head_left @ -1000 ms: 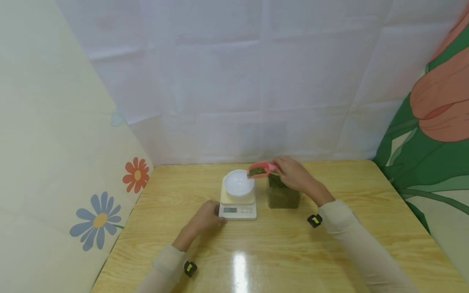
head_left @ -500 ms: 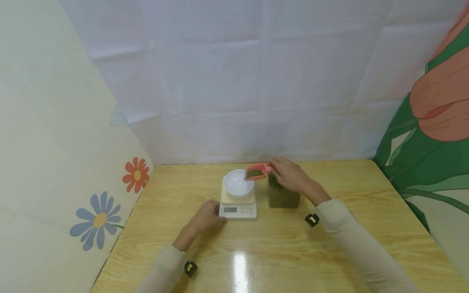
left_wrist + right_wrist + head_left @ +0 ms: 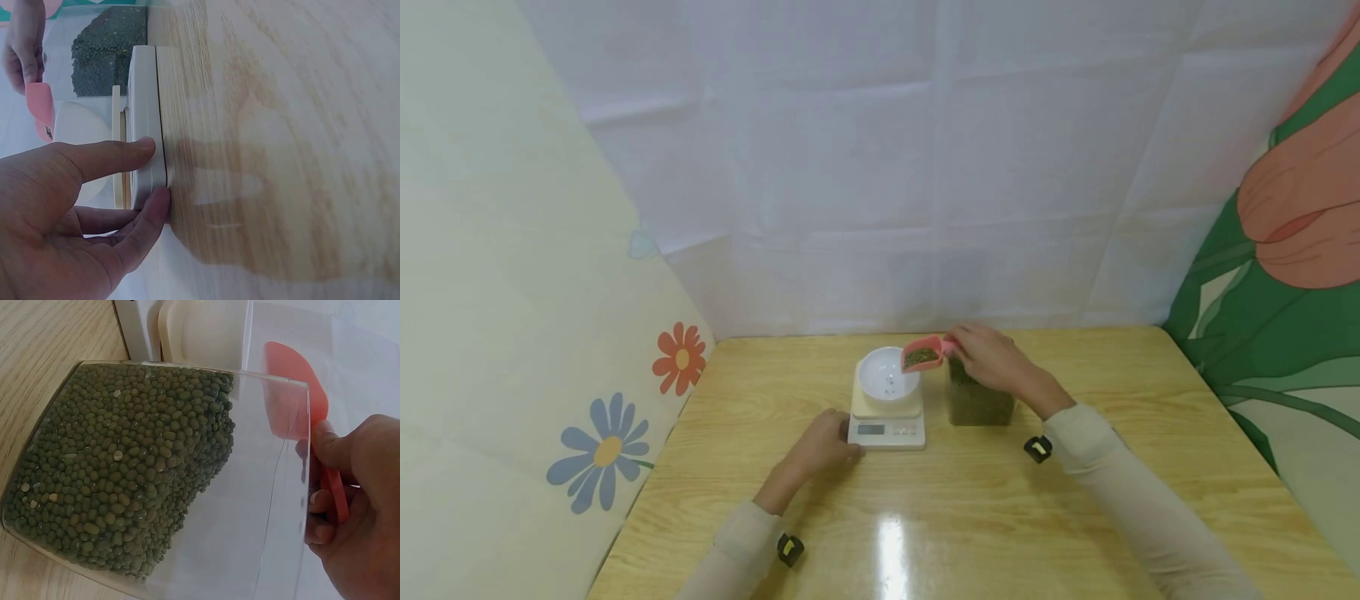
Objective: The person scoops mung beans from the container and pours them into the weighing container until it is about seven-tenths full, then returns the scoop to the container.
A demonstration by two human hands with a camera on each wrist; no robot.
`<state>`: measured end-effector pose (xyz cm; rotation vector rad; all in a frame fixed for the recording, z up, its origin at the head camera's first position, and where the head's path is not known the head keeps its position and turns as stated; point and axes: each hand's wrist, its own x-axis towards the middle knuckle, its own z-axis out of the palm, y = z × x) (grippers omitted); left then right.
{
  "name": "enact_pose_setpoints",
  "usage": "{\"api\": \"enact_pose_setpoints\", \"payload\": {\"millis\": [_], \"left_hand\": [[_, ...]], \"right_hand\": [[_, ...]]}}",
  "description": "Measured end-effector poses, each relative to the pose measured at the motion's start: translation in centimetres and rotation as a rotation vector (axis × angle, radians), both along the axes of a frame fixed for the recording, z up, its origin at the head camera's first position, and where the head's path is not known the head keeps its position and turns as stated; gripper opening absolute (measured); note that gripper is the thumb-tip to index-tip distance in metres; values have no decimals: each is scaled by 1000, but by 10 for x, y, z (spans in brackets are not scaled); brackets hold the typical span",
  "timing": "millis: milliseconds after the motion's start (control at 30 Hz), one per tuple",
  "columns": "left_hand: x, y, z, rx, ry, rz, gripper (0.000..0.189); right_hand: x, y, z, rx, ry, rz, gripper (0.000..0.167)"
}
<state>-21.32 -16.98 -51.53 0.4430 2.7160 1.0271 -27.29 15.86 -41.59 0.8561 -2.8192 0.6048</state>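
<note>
My right hand (image 3: pixel 996 358) grips the handle of a pink scoop (image 3: pixel 922 355) that bears green mung beans. The scoop's lip is over the right rim of a white bowl (image 3: pixel 877 377), where a few beans lie at the bottom. This bowl stands on a kitchen scale (image 3: pixel 912 438) with a small display. My left hand (image 3: pixel 820 442) holds the scale's near left corner, its thumb (image 3: pixel 128 156) on the front side and fingers round the left. Below my right hand is a clear container (image 3: pixel 250 506), partly filled with mung beans (image 3: pixel 119 475).
The wooden table (image 3: pixel 970 517) runs back to a white cloth backdrop (image 3: pixel 850 167). A flowered panel (image 3: pixel 550 333) stands on the left, a leafy one (image 3: pixel 1300 333) on the right. Dark wrist devices (image 3: pixel 789 550) show beside both sleeves.
The scoop has moved slightly left and down over the bowl's rim. A few beans have dropped into the bowl. My left hand and the scale have stayed still.
</note>
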Motion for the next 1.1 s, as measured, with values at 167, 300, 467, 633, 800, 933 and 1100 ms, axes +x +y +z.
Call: {"api": "enact_pose_setpoints", "payload": {"millis": [167, 300, 467, 633, 800, 933, 1100], "left_hand": [[1, 0, 0, 19, -14, -4, 28], [2, 0, 1, 29, -28, 0, 27], [2, 0, 2, 31, -30, 1, 29], [2, -1, 2, 25, -20, -7, 30], [2, -1, 1, 19, -7, -9, 31], [1, -1, 1, 27, 1, -18, 30], [2, -1, 1, 33, -1, -14, 29]], "right_hand": [[0, -1, 0, 14, 1, -1, 23], [0, -2, 0, 29, 8, 1, 22], [-1, -3, -1, 38, 16, 0, 22], [0, -4, 0, 39, 22, 5, 22], [1, -5, 2, 44, 27, 17, 21], [2, -6, 4, 48, 23, 14, 21], [1, -7, 5, 51, 29, 21, 20]]}}
